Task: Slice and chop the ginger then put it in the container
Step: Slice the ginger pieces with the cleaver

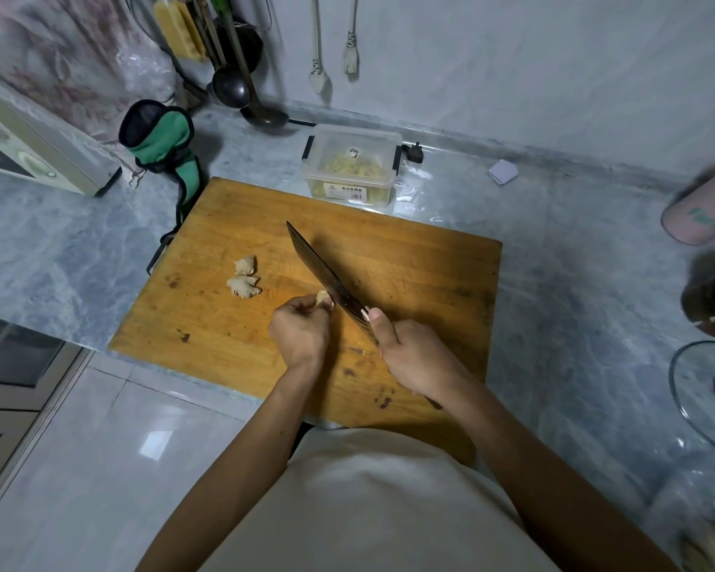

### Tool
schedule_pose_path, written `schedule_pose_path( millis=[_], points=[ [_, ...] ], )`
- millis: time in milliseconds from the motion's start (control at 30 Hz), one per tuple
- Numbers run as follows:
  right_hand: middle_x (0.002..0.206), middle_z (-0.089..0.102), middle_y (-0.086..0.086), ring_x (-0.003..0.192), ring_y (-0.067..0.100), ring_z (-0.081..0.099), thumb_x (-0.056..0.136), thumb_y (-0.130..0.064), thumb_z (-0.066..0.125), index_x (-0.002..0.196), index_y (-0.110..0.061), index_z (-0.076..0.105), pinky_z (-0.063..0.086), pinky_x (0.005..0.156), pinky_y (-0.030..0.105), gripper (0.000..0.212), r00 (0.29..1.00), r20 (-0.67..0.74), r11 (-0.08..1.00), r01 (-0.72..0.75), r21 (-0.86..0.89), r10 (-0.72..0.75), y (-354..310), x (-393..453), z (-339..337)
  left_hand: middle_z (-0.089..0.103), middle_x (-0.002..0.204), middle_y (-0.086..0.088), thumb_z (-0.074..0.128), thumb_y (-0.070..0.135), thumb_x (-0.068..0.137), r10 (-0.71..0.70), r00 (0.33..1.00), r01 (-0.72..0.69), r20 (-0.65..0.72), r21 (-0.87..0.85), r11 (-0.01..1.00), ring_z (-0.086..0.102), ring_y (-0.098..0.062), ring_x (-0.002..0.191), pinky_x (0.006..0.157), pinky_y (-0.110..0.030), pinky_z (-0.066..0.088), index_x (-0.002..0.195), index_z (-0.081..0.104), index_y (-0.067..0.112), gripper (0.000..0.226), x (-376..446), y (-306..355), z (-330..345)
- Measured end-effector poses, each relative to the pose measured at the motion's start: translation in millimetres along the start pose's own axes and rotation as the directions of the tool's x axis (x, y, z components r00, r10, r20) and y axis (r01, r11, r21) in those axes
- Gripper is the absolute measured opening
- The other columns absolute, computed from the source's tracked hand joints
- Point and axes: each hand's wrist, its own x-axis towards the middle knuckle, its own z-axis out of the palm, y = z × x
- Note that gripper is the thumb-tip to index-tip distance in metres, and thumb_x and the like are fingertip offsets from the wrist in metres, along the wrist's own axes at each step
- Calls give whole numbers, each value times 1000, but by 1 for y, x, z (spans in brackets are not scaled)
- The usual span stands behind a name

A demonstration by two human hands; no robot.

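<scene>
While the left hand (300, 330) pinches a ginger piece (322, 298) steady on the board (409, 274), the right hand (413, 357) grips the knife (327, 274) against it; the container (351, 167) waits behind.

A single wide-angle camera worn on the person's head looks forward and steeply down from close range, with the wearer's pale shirt filling the 6 o'clock edge and both forearms reaching toward the centre. The wooden cutting board (409, 282) sits mid-frame on the grey marble counter (574, 282), while the tiled wall (512, 68) rises at 12 o'clock and the floor (112, 447) drops away at 8 o'clock. Lens distortion bends the counter edges outward, and there is no second view to share the scene.
</scene>
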Motion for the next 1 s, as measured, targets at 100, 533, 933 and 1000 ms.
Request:
schedule_pose_path(
  millis=[100, 533, 933, 1000],
  points=[
    [47, 43, -5, 43, 11, 44, 106, -56, 20, 56, -18, 46, 42, 54, 31, 68, 1000, 12, 1000, 2, -7, -2, -1, -1, 0, 74, 79, 0, 82, 24, 76, 15, 1000, -15, 4, 4, 1000, 73, -22, 77, 81, -42, 60, 77, 73, 22, 9, 0, 1, -1],
    [47, 40, -4, 40, 10, 37, 107, -54, 18, 53, -18, 41, 34, 54, 31, 69, 999, 6, 998, 36, -50, -36, -1, -1, 3, 73, 73, -1, 80, 22, 77, 38, 999, -39, 10, 25, 999, 72, -22, 70, 75, -41, 61, 78, 73, 20, 8, -8, 10, -5],
    [56, 48, -2, 50, 13, 47, 106, -57, 17, 61, -18, 49, 40, 55, 31, 67, 999, 39, 994, 32, -104, -28, 0, 3, 5, 73, 70, 1, 75, 17, 76, 70, 996, -71, 52, 29, 997, 72, -21, 70, 76, -43, 60, 73, 73, 19, 3, -12, 13, -8],
    [56, 49, -1, 51, 13, 48, 106, -57, 18, 61, -18, 50, 42, 56, 32, 68, 999, 36, 994, 30, -102, -26, -1, 5, 6, 73, 71, 1, 72, 16, 73, 70, 996, -72, 51, 25, 997, 72, -22, 71, 77, -43, 60, 74, 74, 18, 2, -13, 15, -9]
  ],
)
